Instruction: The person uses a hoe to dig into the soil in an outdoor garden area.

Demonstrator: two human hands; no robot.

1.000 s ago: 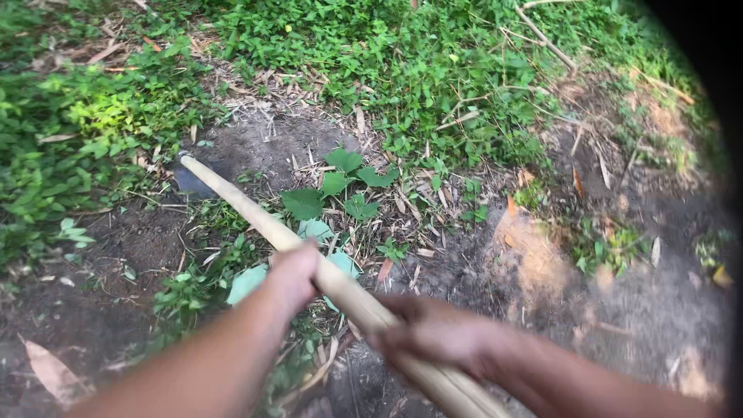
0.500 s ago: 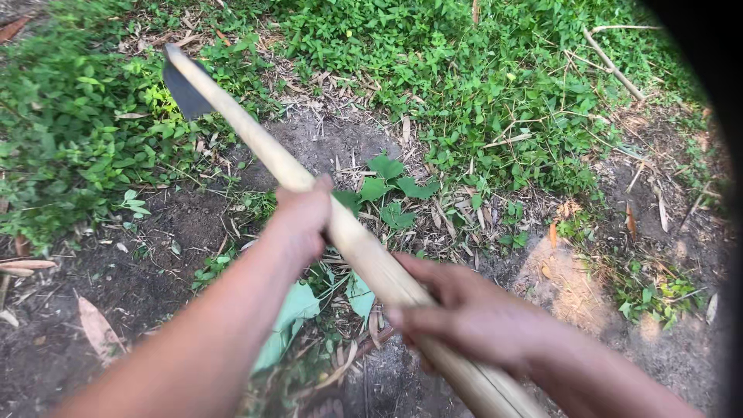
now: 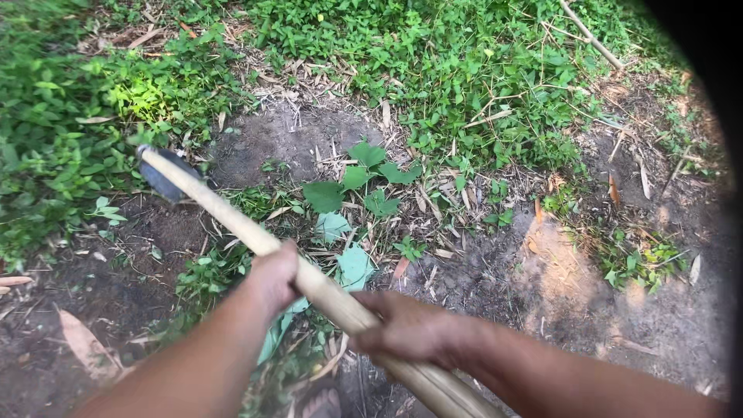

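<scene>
Bare dark soil point(image 3: 286, 139) patched with dry leaf litter fills the middle of the view, ringed by low green weeds point(image 3: 464, 70) from about 9 o'clock round to 2 o'clock. A paler, orange-brown patch of earth point(image 3: 565, 271) lies toward 4 o'clock, and a thin dry stick point(image 3: 590, 35) crosses the weeds near 1 o'clock. A small plant with broad green leaves point(image 3: 364, 182) grows at the centre, with two paler, bluish-green leaves point(image 3: 344, 248) just below it toward 6 o'clock.

A long pale wooden handle point(image 3: 224, 217) runs on a slant from 10 o'clock down to 6 o'clock. At its far end sits a dark metal blade point(image 3: 161, 179), slightly blurred, at the edge where the soil meets the weeds at 9 o'clock; whether the blade touches the ground cannot be told.

The left hand point(image 3: 272, 277) is closed round the handle about halfway along it, fingers wrapped under the wood, its forearm reaching in from 7 o'clock. The right hand point(image 3: 410, 331) is closed round the same handle lower down, nearer the person, knuckles up, its forearm coming in from 4 o'clock. The two hands sit near each other on the shaft but do not touch; a short stretch of bare wood shows between them.

At 6 o'clock, under the handle, part of a sandalled foot point(image 3: 321, 402) shows among the leaf litter. A dry brown leaf point(image 3: 81, 344) lies on the soil toward 8 o'clock.
</scene>
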